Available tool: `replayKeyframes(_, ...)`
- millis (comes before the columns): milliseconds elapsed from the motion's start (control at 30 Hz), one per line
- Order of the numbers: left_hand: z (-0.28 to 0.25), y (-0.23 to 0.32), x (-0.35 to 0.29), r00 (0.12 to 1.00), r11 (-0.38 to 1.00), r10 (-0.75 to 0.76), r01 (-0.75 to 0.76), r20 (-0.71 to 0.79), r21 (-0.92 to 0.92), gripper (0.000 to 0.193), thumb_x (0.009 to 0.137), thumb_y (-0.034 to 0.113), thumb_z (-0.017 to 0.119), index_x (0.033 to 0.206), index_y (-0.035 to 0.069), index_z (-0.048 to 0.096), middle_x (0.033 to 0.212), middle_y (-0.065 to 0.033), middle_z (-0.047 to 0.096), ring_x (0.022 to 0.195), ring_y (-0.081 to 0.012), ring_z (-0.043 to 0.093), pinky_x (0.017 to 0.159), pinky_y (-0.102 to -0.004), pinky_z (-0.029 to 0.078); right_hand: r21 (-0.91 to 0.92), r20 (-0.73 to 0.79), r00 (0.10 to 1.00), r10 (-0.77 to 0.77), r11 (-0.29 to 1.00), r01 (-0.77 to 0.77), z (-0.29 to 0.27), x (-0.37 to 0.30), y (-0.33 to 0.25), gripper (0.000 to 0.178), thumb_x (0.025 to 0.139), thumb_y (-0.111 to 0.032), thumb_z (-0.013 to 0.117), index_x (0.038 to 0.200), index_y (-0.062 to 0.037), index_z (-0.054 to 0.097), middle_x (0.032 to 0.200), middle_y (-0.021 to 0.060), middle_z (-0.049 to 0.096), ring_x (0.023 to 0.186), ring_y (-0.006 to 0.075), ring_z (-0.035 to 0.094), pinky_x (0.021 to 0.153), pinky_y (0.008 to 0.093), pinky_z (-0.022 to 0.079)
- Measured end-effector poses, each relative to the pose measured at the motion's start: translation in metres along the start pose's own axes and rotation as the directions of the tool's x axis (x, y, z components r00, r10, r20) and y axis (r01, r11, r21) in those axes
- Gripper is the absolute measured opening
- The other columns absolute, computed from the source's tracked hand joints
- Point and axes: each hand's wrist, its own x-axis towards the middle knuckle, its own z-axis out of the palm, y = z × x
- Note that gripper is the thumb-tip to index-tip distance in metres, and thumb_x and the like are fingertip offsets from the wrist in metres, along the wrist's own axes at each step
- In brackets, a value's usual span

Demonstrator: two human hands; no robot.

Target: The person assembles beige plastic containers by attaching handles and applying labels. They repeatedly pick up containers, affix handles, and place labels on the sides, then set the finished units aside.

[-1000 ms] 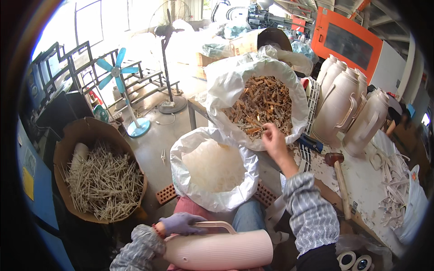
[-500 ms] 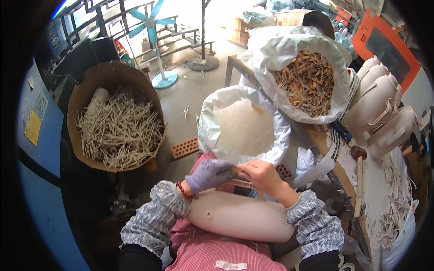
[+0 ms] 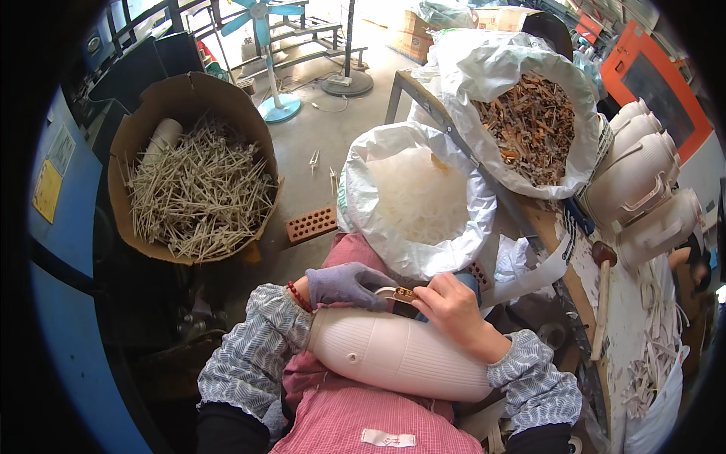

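A pale pink-beige ribbed plastic jug body (image 3: 401, 352) lies sideways across my lap, with a small round nub on its upper side. My left hand (image 3: 344, 287), in a grey-purple glove, is closed round the left end of the jug's pale handle (image 3: 384, 292). On that handle sits a small brown-and-gold strip (image 3: 404, 293). My bare right hand (image 3: 452, 306) has its thumb and fingertips bent together at the strip's right end, seeming to pinch it. Part of the handle is hidden behind my hands.
Beyond my knees stands a white sack (image 3: 423, 204) of translucent pieces. A sack (image 3: 461, 83) of brown strips is behind it. At left, a cardboard drum (image 3: 121, 197) holds thin beige sticks. On the right bench lie a mallet (image 3: 603, 303) and several jug bodies (image 3: 635, 174).
My hands have moved slightly down and closer to the jug. The brown-and-gold strip, earlier between my fingers above the handle, is now against the handle. My view has shifted a little.
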Motion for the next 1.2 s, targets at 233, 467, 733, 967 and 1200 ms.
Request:
replayKeyframes(233, 0.003, 0.018, 0.001, 0.999, 0.997, -0.050, 0.049, 0.016, 0.065, 0.053, 0.084, 0.025, 0.074, 0.129, 0.001, 0.058, 0.112, -0.0046, 0.065, 0.099, -0.0102, 0.057, 0.090, -0.0250, 0.046, -0.038, 0.069, 0.997, -0.029, 0.999, 0.031, 0.005, -0.010, 0.004, 0.027, 0.067, -0.016, 0.077, 0.089, -0.0090, 0.063, 0.078, 0.0026, 0.050, 0.076, 0.0199, 0.055, 0.061, 0.0319, 0.048)
replayKeyframes(467, 0.000, 0.014, 0.007, 0.998, 0.998, -0.055, 0.054, 0.039, 0.027, 0.049, 0.084, 0.021, 0.073, 0.128, 0.002, 0.059, 0.110, -0.0036, 0.066, 0.096, -0.0097, 0.058, 0.088, -0.0244, 0.047, -0.002, 0.055, 0.996, -0.071, 0.997, 0.071, 0.006, -0.013, 0.011, 0.030, 0.068, -0.015, 0.075, 0.095, -0.0064, 0.065, 0.078, 0.0031, 0.050, 0.077, 0.0199, 0.055, 0.061, 0.0312, 0.049)
replayKeyframes(733, -0.001, 0.009, 0.017, 0.996, 0.997, -0.079, 0.079, 0.027, 0.015, 0.050, 0.084, 0.021, 0.074, 0.127, 0.001, 0.059, 0.106, -0.0029, 0.066, 0.093, -0.0078, 0.058, 0.083, -0.0230, 0.048, -0.009, 0.037, 0.998, -0.059, 0.998, 0.059, 0.007, -0.014, 0.010, 0.034, 0.066, -0.012, 0.077, 0.096, -0.0045, 0.067, 0.075, 0.0042, 0.051, 0.070, 0.0209, 0.053, 0.059, 0.0324, 0.047)
replayKeyframes(967, 0.013, 0.012, 0.033, 0.980, 0.978, -0.160, 0.174, -0.122, 0.118, 0.036, 0.085, 0.028, 0.073, 0.108, 0.002, 0.068, 0.087, -0.0025, 0.067, 0.076, -0.0076, 0.058, 0.067, -0.0243, 0.048, -0.002, 0.073, 0.996, -0.060, 0.998, 0.060, 0.008, -0.009, 0.015, 0.014, 0.071, -0.014, 0.068, 0.080, -0.0074, 0.059, 0.076, 0.0046, 0.048, 0.075, 0.0201, 0.053, 0.062, 0.0308, 0.049)
replayKeyframes(1200, 0.021, 0.015, 0.024, 0.986, 0.990, -0.138, 0.137, -0.096, -0.025, 0.039, 0.087, 0.025, 0.072, 0.114, -0.001, 0.065, 0.101, -0.0060, 0.068, 0.092, -0.0103, 0.061, 0.082, -0.0259, 0.050, -0.181, -0.340, 0.921, 0.193, 0.947, -0.266, -0.055, 0.069, 0.174, 0.015, 0.081, 0.001, 0.058, 0.092, -0.0015, 0.068, 0.085, 0.0139, 0.066, 0.080, 0.0307, 0.061, 0.075, 0.0403, 0.050)
